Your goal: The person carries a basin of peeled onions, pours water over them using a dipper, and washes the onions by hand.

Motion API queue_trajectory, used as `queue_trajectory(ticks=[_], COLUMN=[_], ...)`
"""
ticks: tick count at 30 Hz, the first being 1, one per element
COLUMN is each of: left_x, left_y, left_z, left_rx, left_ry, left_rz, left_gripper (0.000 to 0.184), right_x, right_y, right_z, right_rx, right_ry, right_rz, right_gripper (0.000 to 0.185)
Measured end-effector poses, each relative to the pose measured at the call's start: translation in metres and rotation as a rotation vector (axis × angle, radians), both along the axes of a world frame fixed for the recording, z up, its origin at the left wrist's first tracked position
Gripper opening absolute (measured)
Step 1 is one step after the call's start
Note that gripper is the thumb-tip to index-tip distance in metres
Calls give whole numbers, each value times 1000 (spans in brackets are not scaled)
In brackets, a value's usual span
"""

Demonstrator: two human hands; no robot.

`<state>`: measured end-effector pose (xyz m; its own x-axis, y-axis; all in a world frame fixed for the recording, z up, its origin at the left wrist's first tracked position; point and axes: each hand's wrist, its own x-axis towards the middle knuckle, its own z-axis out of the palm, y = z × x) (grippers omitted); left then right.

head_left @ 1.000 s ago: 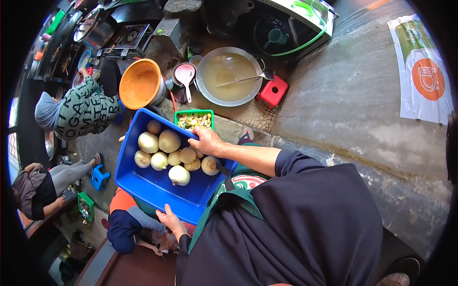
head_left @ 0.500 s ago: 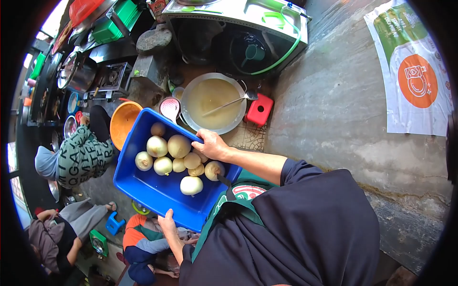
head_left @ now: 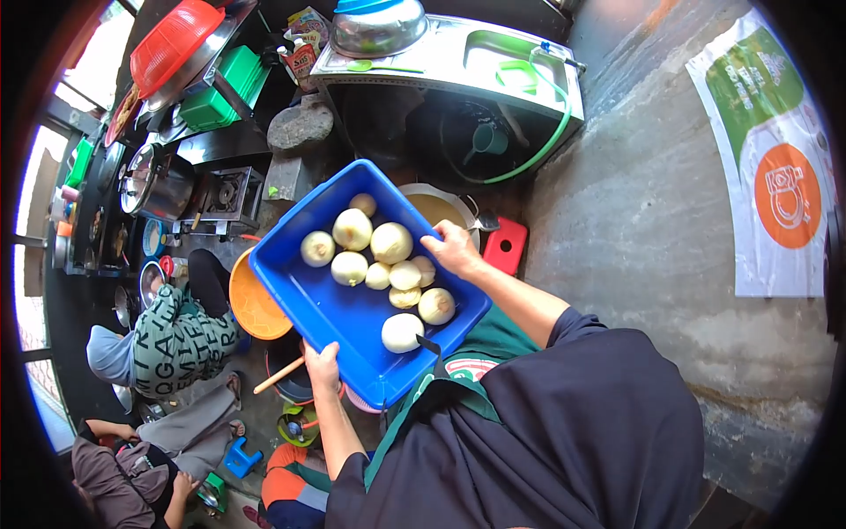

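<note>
A blue rectangular tub [head_left: 330,309] is held up in front of me, tilted, with several pale round vegetables [head_left: 391,243] lying in it. My right hand [head_left: 455,250] grips the tub's right rim, thumb over the edge. On the opposite lower-left rim my left hand [head_left: 322,367] is closed, its thumb up along the wall. The tub partly covers a large metal pan [head_left: 434,204] of cloudy liquid and an orange basin [head_left: 256,300]. A wooden handle [head_left: 279,375] juts out beside my left hand.
A red stool [head_left: 506,247] stands right of the pan. Beyond are a metal sink counter [head_left: 449,48] with a green hose, a stone block, a stove [head_left: 226,196] and a large pot [head_left: 157,181]. One person [head_left: 181,339] crouches at left; others sit lower down, near a blue stool [head_left: 241,458].
The tub has moved up and to the right in view, with both hands still on it. It now covers more of the pan. The view has shifted, showing more of the sink counter and shelf.
</note>
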<state>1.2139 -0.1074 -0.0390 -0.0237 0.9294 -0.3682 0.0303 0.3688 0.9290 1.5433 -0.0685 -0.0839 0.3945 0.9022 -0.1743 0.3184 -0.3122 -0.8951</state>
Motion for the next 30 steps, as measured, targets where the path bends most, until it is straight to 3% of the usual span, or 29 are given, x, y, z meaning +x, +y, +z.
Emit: queue_trajectory(ticks=[4,11,12,19,30], left_x=[67,224,245,378,450], left_y=[70,190,207,288,333], left_z=[-32,-87,-88,-88,-107], left_rx=[39,130,117,58,5], left_ry=[-62,-247,-240,-227,-245], left_rz=[-98,-56,-85,-93,-42], left_gripper=[58,57,57,55,54], right_x=[73,229,254,374,443], right_y=[51,152,166,241,295], right_z=[-17,-25,-38,-49,-74], right_rx=[-49,-24,55,-15,-115], right_ry=[-46,-112,-228,-224,-275], right_rz=[-50,-94,-89,-148,-52], right_gripper=[32,34,36,36,43])
